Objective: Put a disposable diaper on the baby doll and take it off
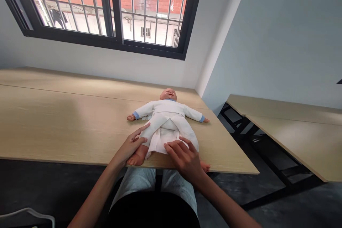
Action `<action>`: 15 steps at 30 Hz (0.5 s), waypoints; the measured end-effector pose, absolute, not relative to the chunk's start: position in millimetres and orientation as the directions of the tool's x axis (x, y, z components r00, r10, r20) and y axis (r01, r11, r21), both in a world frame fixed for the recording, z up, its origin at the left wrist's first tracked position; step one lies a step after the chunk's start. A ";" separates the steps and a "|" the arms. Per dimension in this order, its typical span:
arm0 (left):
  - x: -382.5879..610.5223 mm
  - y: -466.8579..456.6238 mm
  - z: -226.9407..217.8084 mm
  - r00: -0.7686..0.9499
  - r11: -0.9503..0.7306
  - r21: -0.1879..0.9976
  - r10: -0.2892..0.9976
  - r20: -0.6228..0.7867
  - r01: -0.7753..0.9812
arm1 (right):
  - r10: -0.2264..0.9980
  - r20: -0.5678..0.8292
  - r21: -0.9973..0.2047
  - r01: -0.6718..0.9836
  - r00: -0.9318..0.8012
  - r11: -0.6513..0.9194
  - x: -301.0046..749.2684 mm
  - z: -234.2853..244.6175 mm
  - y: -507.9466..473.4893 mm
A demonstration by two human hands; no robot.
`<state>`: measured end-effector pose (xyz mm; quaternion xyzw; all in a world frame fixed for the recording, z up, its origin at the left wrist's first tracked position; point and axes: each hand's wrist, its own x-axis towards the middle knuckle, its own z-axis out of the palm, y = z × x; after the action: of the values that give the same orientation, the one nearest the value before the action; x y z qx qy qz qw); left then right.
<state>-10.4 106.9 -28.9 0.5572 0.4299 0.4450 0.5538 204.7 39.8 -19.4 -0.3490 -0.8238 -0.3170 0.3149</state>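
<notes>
One open left hand [130, 145] on pink vinyl baby doll [167, 108] leg | one open right hand [184, 160] on white cloth diaper [162, 142] | pale wooden counter [53, 124] beneath mine

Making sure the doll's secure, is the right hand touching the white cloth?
Touching. The head view shows the fingers of the right hand resting on the white cloth wrapped around the baby doll.

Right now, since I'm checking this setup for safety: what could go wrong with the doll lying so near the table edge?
The baby doll has its feet at the table's near edge, one seeming to pass it, so it could slide off if drawn toward you. The loose white cloth under your right hand could shift or bunch. Your left hand might twist the doll's leg if it presses.
</notes>
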 end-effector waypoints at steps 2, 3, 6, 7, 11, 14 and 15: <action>-9.3 107.9 -30.4 0.251 -0.080 0.993 0.966 0.057 0.084 | 0.298 0.722 0.410 0.734 -0.624 0.542 206.9 -2.2 42.3; -8.9 108.5 -32.1 0.275 -0.110 0.986 0.959 0.072 0.122 | 0.264 0.709 0.461 0.713 -0.654 0.528 208.0 6.5 45.7; -9.1 109.5 -38.7 0.330 -0.195 0.956 0.937 0.116 0.218 | 0.208 0.653 0.570 0.653 -0.729 0.498 210.0 32.3 70.0; -9.5 109.4 -40.4 0.329 -0.212 0.942 0.937 0.121 0.259 | 0.216 0.633 0.584 0.641 -0.744 0.498 209.8 40.6 83.1; -9.9 108.0 -38.8 0.315 -0.245 0.848 0.944 0.099 0.469 | 0.615 0.507 0.373 0.797 -0.604 0.476 207.8 69.7 150.0; -2.9 112.2 -30.9 0.267 -0.348 0.766 0.934 0.235 0.541 | 0.796 0.406 0.029 0.877 -0.449 0.479 213.6 78.3 199.4; 1.7 115.6 -28.4 0.238 -0.383 0.740 0.924 0.300 0.553 | 0.813 0.393 -0.064 0.869 -0.431 0.491 217.6 77.1 213.2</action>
<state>1.7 115.6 -28.4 0.7454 0.4951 0.3685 0.2518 217.6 213.2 77.1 -0.4989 -0.8425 -0.0743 0.1891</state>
